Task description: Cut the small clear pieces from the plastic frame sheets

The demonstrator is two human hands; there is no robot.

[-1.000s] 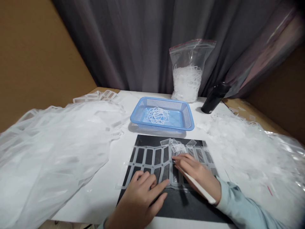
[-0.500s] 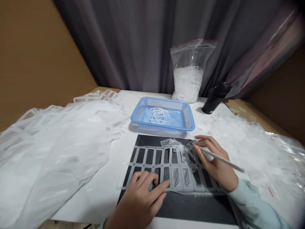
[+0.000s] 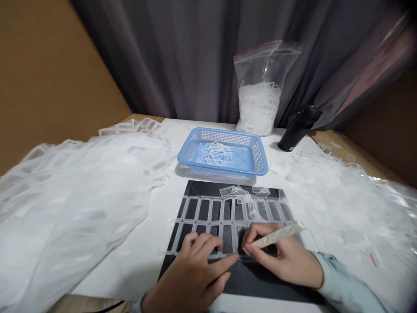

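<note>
My left hand (image 3: 198, 267) lies with fingers spread on the lower edge of a translucent sheet of rectangular frames (image 3: 208, 222). The sheet rests on a black mat (image 3: 241, 282). My right hand (image 3: 283, 256) is closed around a slim, pale, stick-like tool (image 3: 276, 237), its tip low over the sheet's lower row. That hand hides the right part of the row, so I cannot make out anything under the tip. Small clear rectangular pieces (image 3: 243, 198) lie scattered along the sheet's top edge, some overlapping its upper row.
Behind the mat stands a blue basket (image 3: 187, 164) with white rings inside. A zip bag (image 3: 259, 104) of white rings and a black bottle (image 3: 298, 130) are farther back. Piled translucent sheets (image 3: 81, 195) flank the left; a heap of clear pieces (image 3: 342, 204) covers the right.
My right hand has moved down and left with the tool, from the loose pieces at the sheet's top to its lower row. My left hand stays nearly in place.
</note>
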